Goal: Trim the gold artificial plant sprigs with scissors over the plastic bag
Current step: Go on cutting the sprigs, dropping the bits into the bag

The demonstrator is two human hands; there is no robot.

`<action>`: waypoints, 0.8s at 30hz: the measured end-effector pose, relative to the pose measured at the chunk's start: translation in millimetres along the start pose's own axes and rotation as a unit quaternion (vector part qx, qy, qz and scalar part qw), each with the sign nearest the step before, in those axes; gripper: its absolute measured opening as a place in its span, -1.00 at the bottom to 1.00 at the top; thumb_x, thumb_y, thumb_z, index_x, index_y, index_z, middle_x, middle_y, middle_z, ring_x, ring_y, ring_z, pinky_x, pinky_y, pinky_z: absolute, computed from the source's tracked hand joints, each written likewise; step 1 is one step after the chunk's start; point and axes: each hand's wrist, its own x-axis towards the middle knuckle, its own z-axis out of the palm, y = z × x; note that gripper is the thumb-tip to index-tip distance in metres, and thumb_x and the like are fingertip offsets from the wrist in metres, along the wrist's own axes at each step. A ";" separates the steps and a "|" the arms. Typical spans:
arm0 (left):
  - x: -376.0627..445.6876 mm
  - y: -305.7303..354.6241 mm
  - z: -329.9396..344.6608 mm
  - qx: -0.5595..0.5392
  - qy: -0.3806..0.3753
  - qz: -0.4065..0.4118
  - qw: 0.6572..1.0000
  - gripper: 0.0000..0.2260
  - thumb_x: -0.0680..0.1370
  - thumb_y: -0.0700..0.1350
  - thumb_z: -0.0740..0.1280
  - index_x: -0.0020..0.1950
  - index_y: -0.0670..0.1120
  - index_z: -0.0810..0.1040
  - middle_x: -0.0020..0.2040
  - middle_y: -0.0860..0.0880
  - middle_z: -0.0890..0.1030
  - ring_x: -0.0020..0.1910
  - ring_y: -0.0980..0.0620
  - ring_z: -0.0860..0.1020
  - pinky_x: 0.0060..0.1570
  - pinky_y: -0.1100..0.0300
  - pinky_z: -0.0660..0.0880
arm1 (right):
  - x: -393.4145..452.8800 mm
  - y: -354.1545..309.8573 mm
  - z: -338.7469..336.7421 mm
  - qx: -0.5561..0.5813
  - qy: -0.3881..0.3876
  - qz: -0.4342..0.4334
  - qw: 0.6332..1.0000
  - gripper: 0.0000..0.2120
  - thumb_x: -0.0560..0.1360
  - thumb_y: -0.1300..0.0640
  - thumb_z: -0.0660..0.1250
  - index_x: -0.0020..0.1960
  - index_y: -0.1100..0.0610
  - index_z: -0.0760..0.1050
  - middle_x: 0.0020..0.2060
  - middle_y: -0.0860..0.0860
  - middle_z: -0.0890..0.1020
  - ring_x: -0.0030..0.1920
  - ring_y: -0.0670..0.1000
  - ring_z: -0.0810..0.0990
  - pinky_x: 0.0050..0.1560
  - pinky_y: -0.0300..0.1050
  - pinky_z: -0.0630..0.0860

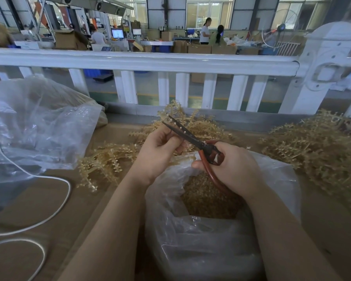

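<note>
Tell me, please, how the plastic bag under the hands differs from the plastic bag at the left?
The bag under the hands stands open in front of the person, gold trimmings visible inside; the left bag lies crumpled on the table, contents unclear. Scissors work above the first; a white cord crosses the second. Both are clear plastic.

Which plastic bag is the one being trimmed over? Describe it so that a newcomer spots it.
Start at the white railing, then drop to the two hands. The clear plastic bag sits open right below them, holding gold clippings. The other clear bag, far left, lies crumpled.

Sprig (171, 110) blurred — left hand (160, 151) covers stem
</note>
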 end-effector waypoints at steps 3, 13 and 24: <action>-0.7 1.5 0.7 -0.002 -0.002 0.000 1.000 -0.87 0.64 -0.30 0.24 -0.05 -0.18 0.55 -0.29 0.03 0.56 -0.26 0.05 0.49 -0.19 0.25 0.44 | 0.3 -0.4 0.1 0.012 -0.002 0.007 1.000 -0.36 0.09 -0.73 0.08 -0.18 -0.25 0.46 -0.32 -0.34 0.55 -0.29 -0.33 0.50 -0.35 -0.34 0.31; -2.7 3.0 1.3 -0.012 0.001 -0.010 1.000 -0.88 0.64 -0.29 0.25 -0.01 -0.24 0.58 -0.24 -0.03 0.57 -0.25 0.07 0.52 -0.18 0.29 0.45 | 0.9 2.1 1.2 -0.009 0.021 -0.008 1.000 -0.22 0.12 -0.74 0.06 -0.05 -0.16 0.54 -0.34 -0.30 0.55 -0.31 -0.29 0.50 -0.35 -0.31 0.32; -2.9 6.2 4.1 -0.032 -0.021 -0.042 0.998 -0.79 0.61 -0.35 0.23 -0.14 -0.14 0.56 -0.31 0.08 0.58 -0.28 0.14 0.53 -0.16 0.30 0.48 | 0.4 2.0 0.1 -0.012 0.028 -0.015 0.999 -0.25 0.15 -0.73 0.07 -0.02 -0.20 0.54 -0.36 -0.31 0.53 -0.32 -0.30 0.49 -0.36 -0.34 0.29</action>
